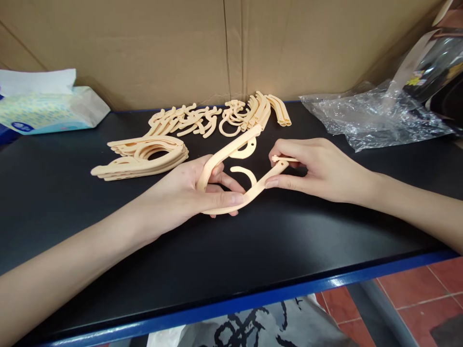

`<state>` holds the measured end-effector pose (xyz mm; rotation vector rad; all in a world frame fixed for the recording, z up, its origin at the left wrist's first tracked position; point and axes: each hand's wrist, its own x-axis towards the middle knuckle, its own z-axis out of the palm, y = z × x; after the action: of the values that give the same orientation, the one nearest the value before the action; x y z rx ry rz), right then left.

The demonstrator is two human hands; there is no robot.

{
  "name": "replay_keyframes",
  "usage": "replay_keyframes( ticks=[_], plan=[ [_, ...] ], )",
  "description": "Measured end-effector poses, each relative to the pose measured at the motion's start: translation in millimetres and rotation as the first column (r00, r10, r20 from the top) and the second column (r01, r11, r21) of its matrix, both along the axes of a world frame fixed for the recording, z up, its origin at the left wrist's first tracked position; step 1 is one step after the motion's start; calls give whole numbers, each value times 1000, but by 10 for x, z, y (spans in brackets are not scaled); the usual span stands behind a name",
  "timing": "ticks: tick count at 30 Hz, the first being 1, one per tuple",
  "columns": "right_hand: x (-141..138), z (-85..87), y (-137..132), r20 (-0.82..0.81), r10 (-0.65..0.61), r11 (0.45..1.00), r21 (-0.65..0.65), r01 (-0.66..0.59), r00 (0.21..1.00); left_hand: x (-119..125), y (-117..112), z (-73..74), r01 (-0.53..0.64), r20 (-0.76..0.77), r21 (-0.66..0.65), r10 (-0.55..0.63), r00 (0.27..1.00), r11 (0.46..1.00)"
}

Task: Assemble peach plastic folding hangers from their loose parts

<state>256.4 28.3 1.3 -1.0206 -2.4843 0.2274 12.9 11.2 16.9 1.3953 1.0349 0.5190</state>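
My left hand is closed around a peach plastic hanger, thumb on its lower arm and fingers behind the upper arm. A curved hook part sits inside the hanger's folded arms. My right hand pinches the end of the lower arm and a small peach piece between thumb and fingers. Both hands hover just above the black table.
A stack of finished peach hangers lies left of the hands. Loose hook and arm parts lie behind them. A tissue pack sits far left, crumpled clear plastic far right. Cardboard walls the back; a blue edge trims the front.
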Motion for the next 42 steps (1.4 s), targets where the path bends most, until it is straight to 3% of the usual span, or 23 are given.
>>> replay_keyframes(
  ticks=[7,14,25,42],
  plan=[
    [15,6,29,-3,42,999,-23,-42,999,40,-77,64,-72,28,-27,73,997,997],
    [46,-7,50,41,91,996,-20,-91,995,45,-95,69,-67,17,-13,67,998,998],
    [58,-25,78,85,114,992,52,-119,990,-57,29,-68,38,14,-4,-38,999,999],
    [82,-51,102,195,107,987,97,-128,975,-16,-13,4,88,-107,26,-85,991,996]
  ],
)
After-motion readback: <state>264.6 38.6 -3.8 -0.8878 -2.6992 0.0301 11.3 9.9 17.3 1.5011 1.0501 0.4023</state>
